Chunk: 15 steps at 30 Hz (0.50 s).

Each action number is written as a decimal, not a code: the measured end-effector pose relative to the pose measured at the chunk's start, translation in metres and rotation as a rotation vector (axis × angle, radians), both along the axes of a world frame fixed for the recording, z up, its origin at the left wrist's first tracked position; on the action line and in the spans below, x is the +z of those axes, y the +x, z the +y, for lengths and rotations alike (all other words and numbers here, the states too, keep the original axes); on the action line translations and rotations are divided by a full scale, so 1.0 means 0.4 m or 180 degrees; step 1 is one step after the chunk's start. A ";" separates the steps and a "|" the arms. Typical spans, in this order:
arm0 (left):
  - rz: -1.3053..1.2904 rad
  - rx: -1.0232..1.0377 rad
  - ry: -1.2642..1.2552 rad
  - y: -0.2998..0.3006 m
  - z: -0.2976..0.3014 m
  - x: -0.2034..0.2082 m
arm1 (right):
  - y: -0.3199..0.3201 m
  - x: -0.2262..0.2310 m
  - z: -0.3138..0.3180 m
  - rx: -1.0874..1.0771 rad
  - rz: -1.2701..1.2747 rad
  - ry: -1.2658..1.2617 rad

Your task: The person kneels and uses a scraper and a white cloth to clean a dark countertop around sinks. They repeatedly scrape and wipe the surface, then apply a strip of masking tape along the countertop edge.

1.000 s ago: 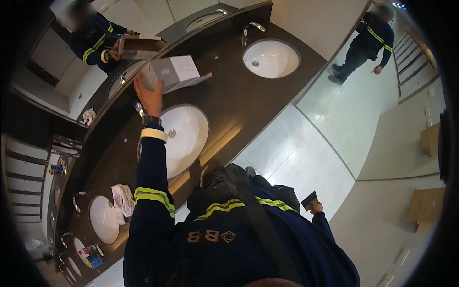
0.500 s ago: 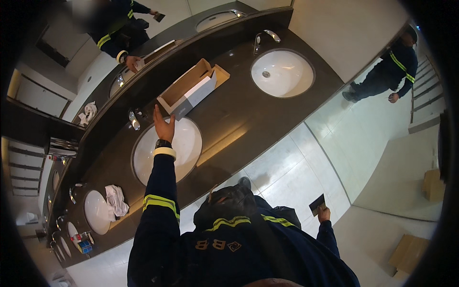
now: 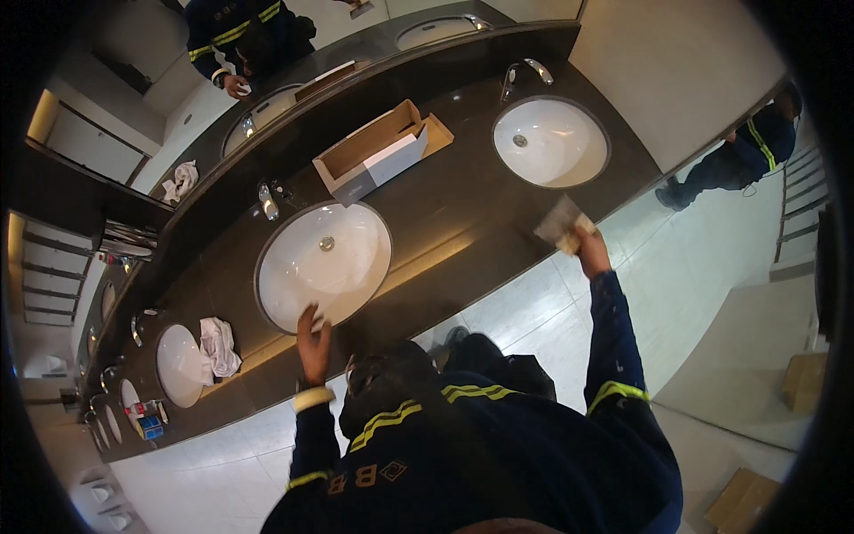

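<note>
My left hand (image 3: 313,345) is over the front rim of the middle sink (image 3: 294,233). Its fingers are bent and apart, and I make out nothing held between them. In my right hand (image 3: 591,249) is a putty knife (image 3: 558,222) with a wide flat blade, smeared by motion. It hovers above the counter's front edge, short of the right sink (image 3: 525,160). Beyond the middle sink, a long open cardboard box (image 3: 391,160) with a white and grey side lies on the dark counter (image 3: 445,214), its flap folded out.
Chrome taps (image 3: 268,201) stand behind the sinks. A crumpled white cloth (image 3: 218,345) lies beside a sink further left, with a blue and red pack (image 3: 151,425) beyond. A mirror (image 3: 374,36) runs along the back. Cardboard boxes (image 3: 743,500) rest at the lower right.
My left hand has drawn back from the box end to the near rim of the middle sink. My right hand has swung up and forward with the putty knife, from low at my side.
</note>
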State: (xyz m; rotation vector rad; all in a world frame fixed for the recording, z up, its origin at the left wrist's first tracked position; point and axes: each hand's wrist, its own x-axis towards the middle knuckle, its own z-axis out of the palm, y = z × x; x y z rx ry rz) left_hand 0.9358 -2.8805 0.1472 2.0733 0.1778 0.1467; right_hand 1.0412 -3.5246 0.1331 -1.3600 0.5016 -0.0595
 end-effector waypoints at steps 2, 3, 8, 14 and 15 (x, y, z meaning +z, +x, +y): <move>0.0127 0.0699 -0.0021 -0.140 0.032 -0.027 | 0.158 0.063 0.058 0.0083 -0.0127 0.0337; -0.0184 0.0904 -0.0145 -0.199 0.039 -0.058 | 0.240 0.078 0.066 0.0184 -0.0156 0.0360; 0.0419 0.1982 0.0115 -0.479 0.082 -0.186 | 0.680 0.073 0.111 0.1183 0.0176 -0.0723; 0.2183 0.2315 0.0709 -0.847 -0.090 -0.274 | 1.158 -0.063 0.134 0.2203 0.0657 -0.2472; 0.2208 0.2118 0.0575 -0.847 -0.168 -0.283 | 1.222 -0.086 0.129 0.2228 0.0581 -0.2492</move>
